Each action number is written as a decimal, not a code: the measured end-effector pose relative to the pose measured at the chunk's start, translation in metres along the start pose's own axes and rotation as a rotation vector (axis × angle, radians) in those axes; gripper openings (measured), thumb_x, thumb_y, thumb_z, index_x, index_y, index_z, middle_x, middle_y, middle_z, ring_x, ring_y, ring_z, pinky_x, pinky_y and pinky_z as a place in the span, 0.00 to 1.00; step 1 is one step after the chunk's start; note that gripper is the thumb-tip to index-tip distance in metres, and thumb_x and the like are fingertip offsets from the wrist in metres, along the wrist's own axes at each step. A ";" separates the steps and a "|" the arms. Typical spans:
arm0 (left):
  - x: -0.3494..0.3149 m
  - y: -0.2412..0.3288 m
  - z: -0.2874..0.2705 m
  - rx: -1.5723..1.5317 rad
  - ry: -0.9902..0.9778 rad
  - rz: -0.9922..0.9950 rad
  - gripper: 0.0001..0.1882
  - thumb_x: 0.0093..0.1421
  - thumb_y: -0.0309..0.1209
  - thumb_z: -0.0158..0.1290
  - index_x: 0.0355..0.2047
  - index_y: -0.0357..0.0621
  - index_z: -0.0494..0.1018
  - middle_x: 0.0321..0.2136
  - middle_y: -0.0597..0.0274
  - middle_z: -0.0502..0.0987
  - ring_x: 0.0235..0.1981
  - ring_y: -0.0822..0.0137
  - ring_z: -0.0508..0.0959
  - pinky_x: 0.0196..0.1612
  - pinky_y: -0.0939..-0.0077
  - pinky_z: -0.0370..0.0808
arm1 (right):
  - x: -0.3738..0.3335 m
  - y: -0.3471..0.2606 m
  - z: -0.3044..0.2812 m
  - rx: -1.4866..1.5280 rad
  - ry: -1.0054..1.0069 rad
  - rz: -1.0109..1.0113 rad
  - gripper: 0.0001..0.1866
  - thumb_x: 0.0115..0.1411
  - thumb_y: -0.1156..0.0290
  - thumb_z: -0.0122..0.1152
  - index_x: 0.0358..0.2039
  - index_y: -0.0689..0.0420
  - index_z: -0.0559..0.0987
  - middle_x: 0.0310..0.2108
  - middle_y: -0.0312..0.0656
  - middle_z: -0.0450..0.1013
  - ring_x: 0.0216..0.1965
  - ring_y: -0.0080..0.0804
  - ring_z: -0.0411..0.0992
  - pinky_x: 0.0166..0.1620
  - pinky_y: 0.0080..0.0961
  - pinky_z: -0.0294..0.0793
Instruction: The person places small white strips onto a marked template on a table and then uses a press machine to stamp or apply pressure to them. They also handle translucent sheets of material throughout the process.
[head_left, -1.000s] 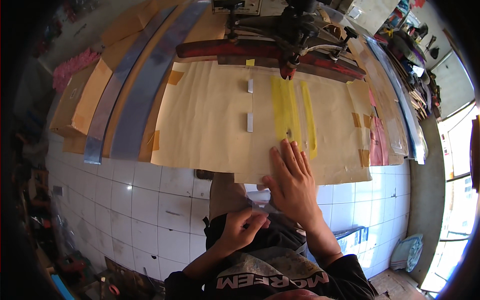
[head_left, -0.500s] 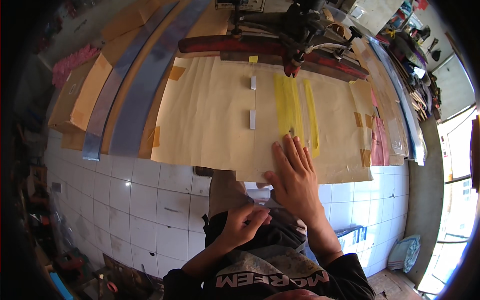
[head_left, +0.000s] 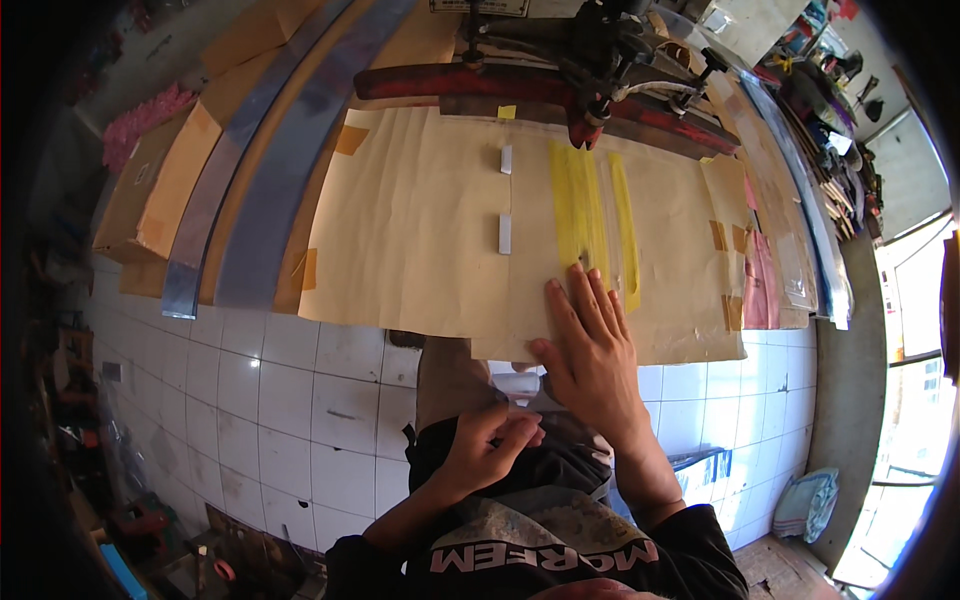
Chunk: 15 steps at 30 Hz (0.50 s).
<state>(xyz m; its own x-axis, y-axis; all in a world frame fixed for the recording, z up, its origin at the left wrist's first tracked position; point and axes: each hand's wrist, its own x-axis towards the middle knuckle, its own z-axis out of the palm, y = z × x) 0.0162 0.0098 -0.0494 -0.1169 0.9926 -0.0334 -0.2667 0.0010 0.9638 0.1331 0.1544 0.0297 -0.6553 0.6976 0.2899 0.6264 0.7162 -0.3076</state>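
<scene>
A large sheet of brown paper, taped at places along its sides, covers the work surface in front of me. My right hand lies flat on its near edge with the fingers stretched out, the fingertips at the lower end of a yellow tape strip. A narrower yellow strip runs alongside. My left hand is off the table above my lap, its fingers curled in; whatever they may hold is hidden. Two small white blocks sit on the paper left of the tape.
A red and black machine bar with clamps and screws spans the far side of the paper. Long clear plastic strips and a cardboard box lie to the left. On the right are a pink strip and stacked sheets. White floor tiles show below.
The view has shifted very slightly. Both hands keep the same pose and place, the right flat on the paper and the left curled above my lap.
</scene>
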 end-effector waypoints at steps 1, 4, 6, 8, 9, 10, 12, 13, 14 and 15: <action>-0.001 -0.001 0.000 0.008 0.002 -0.001 0.10 0.65 0.28 0.53 0.39 0.29 0.75 0.29 0.53 0.82 0.32 0.69 0.83 0.39 0.78 0.80 | -0.001 0.000 0.001 0.001 -0.003 0.002 0.30 0.62 0.59 0.57 0.61 0.60 0.67 0.65 0.59 0.58 0.67 0.59 0.54 0.66 0.51 0.51; -0.002 0.000 -0.001 0.018 -0.014 -0.004 0.10 0.65 0.27 0.53 0.39 0.29 0.75 0.29 0.53 0.82 0.32 0.68 0.83 0.39 0.77 0.80 | -0.001 -0.002 -0.001 0.003 -0.016 0.007 0.30 0.62 0.59 0.57 0.61 0.60 0.67 0.65 0.59 0.58 0.67 0.58 0.54 0.66 0.51 0.51; -0.002 -0.001 0.000 0.009 -0.010 -0.009 0.10 0.65 0.27 0.53 0.39 0.29 0.75 0.29 0.53 0.82 0.32 0.68 0.83 0.39 0.77 0.80 | -0.002 -0.001 -0.001 0.006 -0.016 0.005 0.30 0.62 0.59 0.57 0.61 0.60 0.67 0.65 0.59 0.58 0.67 0.58 0.54 0.66 0.51 0.51; -0.002 -0.001 0.000 -0.002 -0.009 -0.014 0.10 0.65 0.27 0.53 0.39 0.29 0.75 0.29 0.53 0.82 0.32 0.68 0.83 0.39 0.77 0.80 | -0.002 -0.001 -0.002 0.006 -0.017 0.006 0.30 0.62 0.59 0.57 0.61 0.60 0.67 0.65 0.59 0.58 0.67 0.58 0.53 0.66 0.51 0.51; -0.002 -0.001 0.000 0.000 -0.005 -0.012 0.10 0.65 0.27 0.53 0.39 0.29 0.75 0.29 0.53 0.82 0.32 0.68 0.83 0.39 0.77 0.80 | -0.001 -0.002 -0.001 0.009 -0.014 0.007 0.30 0.62 0.59 0.57 0.61 0.60 0.67 0.65 0.59 0.58 0.67 0.59 0.54 0.66 0.51 0.51; -0.002 -0.001 0.000 0.002 -0.001 -0.009 0.10 0.65 0.27 0.53 0.40 0.29 0.75 0.29 0.53 0.82 0.32 0.68 0.83 0.39 0.77 0.80 | -0.001 -0.002 -0.001 0.012 -0.012 0.007 0.30 0.62 0.59 0.57 0.61 0.60 0.67 0.65 0.59 0.58 0.67 0.59 0.54 0.66 0.51 0.51; -0.001 -0.001 -0.001 0.003 0.000 -0.005 0.10 0.65 0.27 0.53 0.39 0.29 0.75 0.29 0.53 0.82 0.32 0.68 0.83 0.39 0.77 0.80 | 0.000 -0.002 -0.001 0.008 -0.007 0.004 0.30 0.62 0.59 0.57 0.61 0.60 0.67 0.65 0.59 0.58 0.67 0.59 0.54 0.66 0.52 0.51; -0.001 0.000 -0.001 0.004 0.001 -0.001 0.10 0.65 0.27 0.53 0.39 0.29 0.75 0.29 0.53 0.82 0.32 0.68 0.83 0.39 0.77 0.80 | 0.000 -0.002 -0.001 0.006 -0.002 0.001 0.30 0.62 0.59 0.57 0.61 0.60 0.67 0.65 0.59 0.58 0.67 0.58 0.54 0.66 0.52 0.51; -0.001 0.000 -0.001 0.004 0.001 -0.001 0.10 0.65 0.27 0.53 0.39 0.29 0.75 0.29 0.53 0.82 0.32 0.68 0.83 0.39 0.77 0.80 | 0.000 -0.002 -0.001 0.006 -0.002 0.001 0.30 0.62 0.59 0.57 0.61 0.60 0.67 0.65 0.59 0.58 0.67 0.58 0.54 0.66 0.52 0.51; -0.001 0.002 -0.001 0.010 0.003 -0.006 0.10 0.65 0.27 0.53 0.39 0.29 0.75 0.29 0.53 0.82 0.32 0.68 0.83 0.39 0.77 0.80 | 0.000 -0.002 0.000 0.000 -0.002 0.003 0.30 0.62 0.59 0.57 0.61 0.60 0.67 0.65 0.59 0.58 0.67 0.58 0.54 0.66 0.52 0.51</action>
<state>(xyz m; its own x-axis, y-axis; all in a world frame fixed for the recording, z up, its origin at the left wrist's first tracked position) 0.0152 0.0084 -0.0480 -0.1179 0.9922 -0.0403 -0.2576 0.0087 0.9662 0.1321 0.1526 0.0305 -0.6539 0.7000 0.2872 0.6285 0.7138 -0.3088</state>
